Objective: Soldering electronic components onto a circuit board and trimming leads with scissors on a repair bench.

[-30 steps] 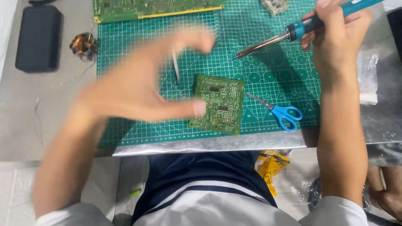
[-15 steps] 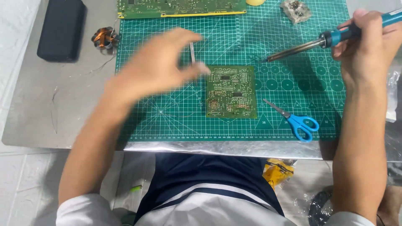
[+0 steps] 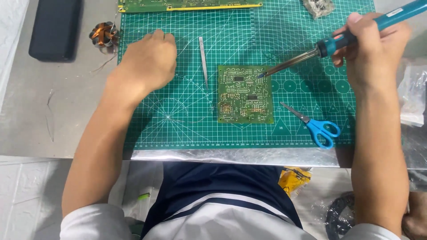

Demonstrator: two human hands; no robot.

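Since half a second ago, the left hand (image 3: 149, 62) has let go of the tweezers (image 3: 203, 62) and drawn away to their left; it now rests knuckles-up on the green cutting mat (image 3: 187, 120), fingers curled loosely under and holding nothing that shows. Just to its right lie the tweezers, flat on the mat, their long axis running almost straight away from the person, and beyond them again sits the small green circuit board (image 3: 245, 94). From the far side, the right hand (image 3: 371, 49) is closed around the blue handle of the soldering iron (image 3: 329, 44), whose metal tip slants down and leftward to the board's upper right edge. Below that hand lie blue-handled scissors (image 3: 313, 124), nearer the right hand than the left.
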